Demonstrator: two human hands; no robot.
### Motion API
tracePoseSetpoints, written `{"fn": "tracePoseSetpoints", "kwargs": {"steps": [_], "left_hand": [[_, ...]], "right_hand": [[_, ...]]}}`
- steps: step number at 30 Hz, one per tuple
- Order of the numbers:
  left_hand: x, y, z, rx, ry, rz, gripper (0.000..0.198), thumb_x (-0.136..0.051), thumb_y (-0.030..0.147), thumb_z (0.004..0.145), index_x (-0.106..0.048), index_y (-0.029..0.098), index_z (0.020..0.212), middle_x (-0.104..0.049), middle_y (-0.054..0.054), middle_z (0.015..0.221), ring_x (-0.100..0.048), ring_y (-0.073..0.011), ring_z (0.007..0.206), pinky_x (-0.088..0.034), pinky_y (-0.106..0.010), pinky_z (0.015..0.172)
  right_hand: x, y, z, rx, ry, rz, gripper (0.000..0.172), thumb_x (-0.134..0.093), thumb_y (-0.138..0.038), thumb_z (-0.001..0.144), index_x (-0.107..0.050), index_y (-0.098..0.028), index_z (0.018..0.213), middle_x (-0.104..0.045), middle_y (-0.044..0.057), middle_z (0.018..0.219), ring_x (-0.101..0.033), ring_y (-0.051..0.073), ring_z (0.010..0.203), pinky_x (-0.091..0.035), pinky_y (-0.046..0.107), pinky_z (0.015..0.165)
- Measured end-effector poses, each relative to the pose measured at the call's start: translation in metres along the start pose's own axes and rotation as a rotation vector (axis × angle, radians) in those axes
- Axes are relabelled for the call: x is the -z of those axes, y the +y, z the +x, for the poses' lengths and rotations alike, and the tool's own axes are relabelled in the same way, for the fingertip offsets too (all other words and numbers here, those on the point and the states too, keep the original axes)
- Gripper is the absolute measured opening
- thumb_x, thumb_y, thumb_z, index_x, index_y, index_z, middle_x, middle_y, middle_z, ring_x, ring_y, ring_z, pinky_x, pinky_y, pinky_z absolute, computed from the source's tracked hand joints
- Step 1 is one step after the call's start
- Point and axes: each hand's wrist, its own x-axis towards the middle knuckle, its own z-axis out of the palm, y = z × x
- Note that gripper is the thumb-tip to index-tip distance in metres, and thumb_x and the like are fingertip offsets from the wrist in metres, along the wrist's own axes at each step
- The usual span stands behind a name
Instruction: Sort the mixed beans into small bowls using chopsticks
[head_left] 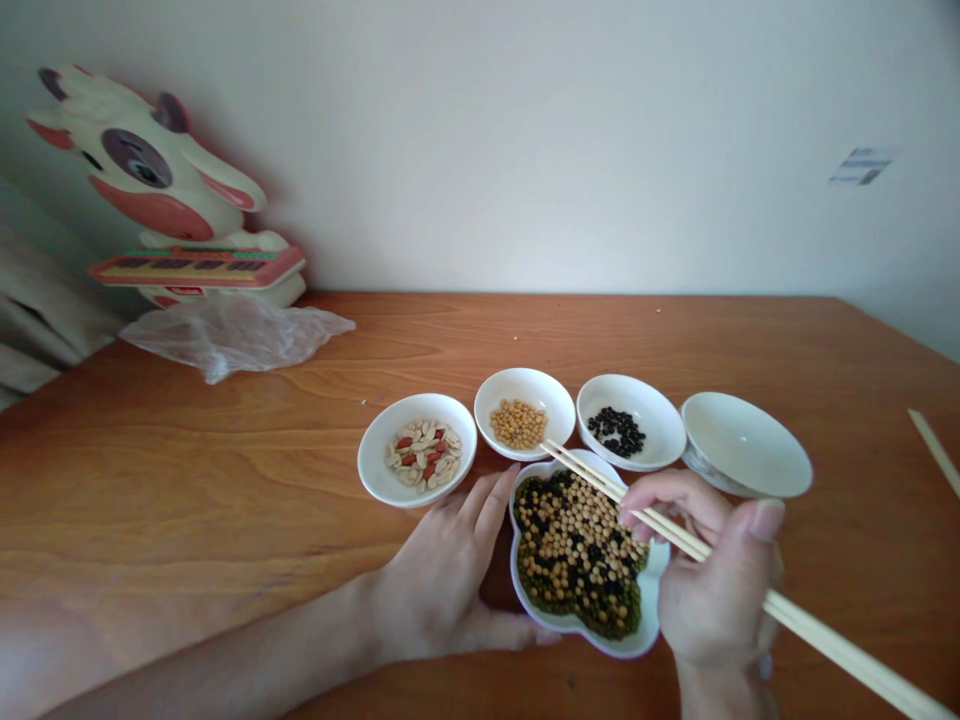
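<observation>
My right hand point(712, 560) holds a pair of wooden chopsticks point(667, 532), their tips together at the near rim of a small white bowl point(555, 395) of soybeans point(517, 424). Whether a bean sits between the tips is too small to tell. With thumb and fingers spread around its left side, my left hand point(450, 570) steadies a flower-shaped white dish point(585, 632). Soybeans, black beans and small green beans lie mixed in this dish point(517, 560). Part of its right side is hidden behind my right hand.
Beyond the dish stand a bowl of peanuts point(424, 455), a bowl of black beans point(616, 432) and a bare white bowl point(750, 445). A cow-shaped toy keyboard point(199, 265) and a clear plastic bag point(240, 340) are at back left. A light stick point(934, 450) lies far right.
</observation>
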Motion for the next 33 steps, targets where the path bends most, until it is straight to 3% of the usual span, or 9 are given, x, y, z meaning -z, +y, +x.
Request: {"fn": "tracePoseSetpoints", "kwargs": {"steps": [5,11,18,25,33], "left_hand": [[-0.005,-0.004,-0.004,-0.062,0.056,0.011,0.145,-0.089,0.071,0.077,0.01,0.025,0.173,-0.049,-0.025,0.164,-0.059,-0.0446,0.147,-0.056,-0.061,0.118],[-0.006,-0.003,-0.005,-0.052,0.052,0.01,0.139,-0.09,0.067,0.077,0.001,0.025,0.173,-0.05,-0.024,0.162,-0.06,-0.0426,0.145,-0.057,-0.057,0.117],[-0.003,0.0,-0.001,-0.012,0.006,0.01,0.129,-0.089,0.069,0.077,-0.011,0.023,0.169,-0.052,-0.024,0.16,-0.06,-0.0427,0.145,-0.054,-0.059,0.121],[-0.001,0.002,0.002,0.011,-0.009,-0.009,0.126,-0.09,0.064,0.076,-0.016,0.023,0.169,-0.053,-0.023,0.16,-0.061,-0.0433,0.144,-0.053,-0.061,0.121],[-0.002,0.003,0.003,0.021,-0.024,-0.01,0.124,-0.089,0.066,0.076,-0.018,0.023,0.169,-0.055,-0.021,0.159,-0.063,-0.042,0.142,-0.055,-0.058,0.12]], "right_hand": [[0.008,-0.004,0.001,0.039,-0.059,0.039,0.092,-0.015,-0.077,0.106,-0.076,-0.021,0.067,-0.067,0.008,0.058,-0.064,0.02,0.056,-0.048,0.032,0.051],[0.028,-0.011,-0.001,0.102,-0.163,-0.012,0.089,-0.017,-0.075,0.107,-0.075,-0.021,0.066,-0.072,0.009,0.066,-0.067,0.021,0.059,-0.046,0.031,0.048],[0.051,-0.002,-0.01,-0.136,-0.416,0.021,0.087,-0.013,-0.085,0.101,-0.071,-0.024,0.079,-0.061,0.003,0.058,-0.057,0.019,0.05,-0.043,0.031,0.044],[0.051,0.002,-0.012,-0.214,-0.431,-0.013,0.09,-0.009,-0.086,0.1,-0.07,-0.023,0.077,-0.06,0.004,0.058,-0.056,0.019,0.049,-0.04,0.031,0.044],[0.032,-0.036,-0.009,-0.253,-0.296,-0.098,0.083,-0.019,-0.08,0.105,-0.067,-0.023,0.07,-0.057,0.004,0.058,-0.053,0.017,0.053,-0.038,0.029,0.047]]}}
